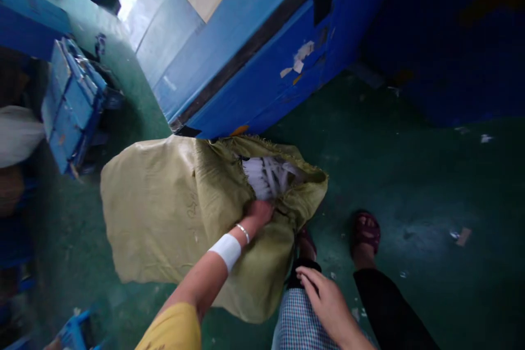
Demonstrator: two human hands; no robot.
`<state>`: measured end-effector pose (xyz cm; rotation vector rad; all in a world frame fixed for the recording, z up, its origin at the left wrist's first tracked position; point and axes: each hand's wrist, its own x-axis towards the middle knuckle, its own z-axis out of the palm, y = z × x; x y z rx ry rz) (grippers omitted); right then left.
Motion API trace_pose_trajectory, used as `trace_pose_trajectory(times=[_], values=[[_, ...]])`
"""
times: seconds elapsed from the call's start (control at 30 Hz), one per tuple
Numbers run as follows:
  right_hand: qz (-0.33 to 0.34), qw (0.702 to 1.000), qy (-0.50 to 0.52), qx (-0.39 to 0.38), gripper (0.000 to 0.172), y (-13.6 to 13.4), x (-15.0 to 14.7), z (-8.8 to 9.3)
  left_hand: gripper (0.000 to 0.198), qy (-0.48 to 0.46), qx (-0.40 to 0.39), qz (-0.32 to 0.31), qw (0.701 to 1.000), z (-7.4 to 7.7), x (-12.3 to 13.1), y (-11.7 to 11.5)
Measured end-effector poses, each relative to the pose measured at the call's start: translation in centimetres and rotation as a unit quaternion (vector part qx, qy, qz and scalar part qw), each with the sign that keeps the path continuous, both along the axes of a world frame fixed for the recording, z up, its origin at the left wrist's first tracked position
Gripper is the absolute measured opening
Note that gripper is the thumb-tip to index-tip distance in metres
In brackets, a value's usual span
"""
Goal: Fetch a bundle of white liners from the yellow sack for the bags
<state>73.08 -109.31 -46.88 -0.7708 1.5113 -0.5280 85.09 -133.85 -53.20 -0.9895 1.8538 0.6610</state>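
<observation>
A large yellow-green woven sack lies on its side on the floor, its frayed mouth gaping to the right. Inside the mouth, white strip-like pieces show, bundled together; their exact kind cannot be made out. My left hand is closed on the near edge of the sack's mouth, right beside the white pieces, and its fingertips are partly hidden. A white band and a bracelet circle that wrist. My right hand hangs above my checked garment near my knee, fingers stretched out, holding nothing.
A big blue box with tape and torn labels stands against the sack's far side. Folded blue boards lean at the left, near a white bag. My sandalled foot is on the green floor, where paper scraps lie.
</observation>
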Motion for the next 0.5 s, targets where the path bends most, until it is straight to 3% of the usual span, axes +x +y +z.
trace_pose_trajectory(times=[0.13, 0.23, 0.3, 0.4, 0.5], values=[[0.005, 0.993, 0.094, -0.075, 0.047, -2.5, 0.9, -1.0, 0.032, -0.012, 0.034, -0.013, 0.999, 7.2, 4.4, 3.1], [0.09, 0.978, 0.093, -0.161, 0.068, -5.0, 2.5, -1.2, 0.03, -0.023, 0.064, -0.022, 0.997, 12.2, 7.9, 4.0], [0.167, 0.969, 0.043, -0.179, 0.078, -6.3, 4.1, -0.8, 0.022, -0.037, 0.094, -0.022, 0.995, 14.8, 10.2, 3.3], [0.25, 0.955, -0.037, -0.158, 0.07, -7.0, 6.5, 0.5, 0.018, -0.041, 0.138, -0.011, 0.99, 17.5, 12.0, 0.6], [0.309, 0.94, -0.069, -0.13, 0.04, -6.6, 8.3, 2.0, 0.019, 0.008, 0.103, 0.023, 0.994, 17.4, 9.5, -2.4]])
